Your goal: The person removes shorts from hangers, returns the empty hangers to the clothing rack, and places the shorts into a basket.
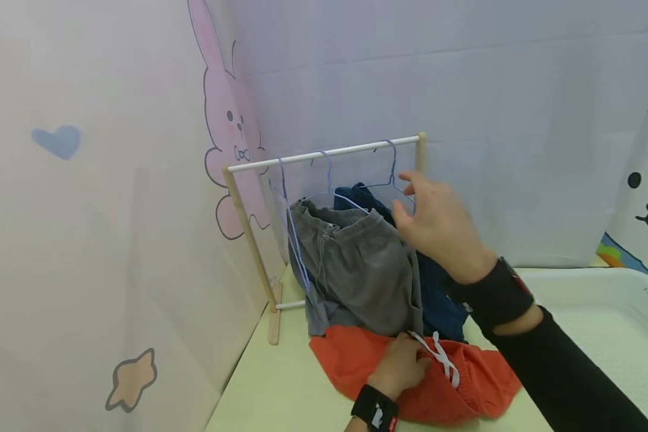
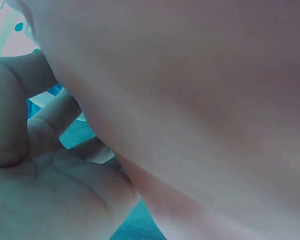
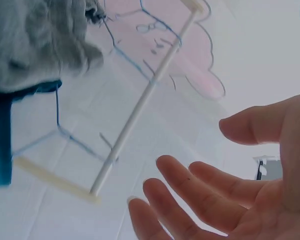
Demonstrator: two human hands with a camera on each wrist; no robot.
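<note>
My left hand (image 1: 402, 366) grips the orange-red shorts (image 1: 470, 390) near their waistband, beside the white drawstring (image 1: 443, 357). In the left wrist view pale, blurred cloth (image 2: 190, 110) fills most of the picture and covers part of the fingers. My right hand (image 1: 443, 225) is raised with fingers spread, holding nothing, close to the rightmost blue wire hanger (image 1: 393, 162). Dark blue clothing (image 1: 437, 288) hangs on that hanger, partly behind the grey drawstring pants (image 1: 356, 258) on the middle hanger (image 1: 329, 168). A bare hanger (image 1: 288, 210) hangs at the left.
A small wooden rack with a white rail (image 1: 356, 147) stands on the pale yellow table (image 1: 270, 390). At right lies a white plastic basket (image 1: 599, 312), partly behind my right sleeve. A printed curtain wall (image 1: 113, 240) borders the table at left.
</note>
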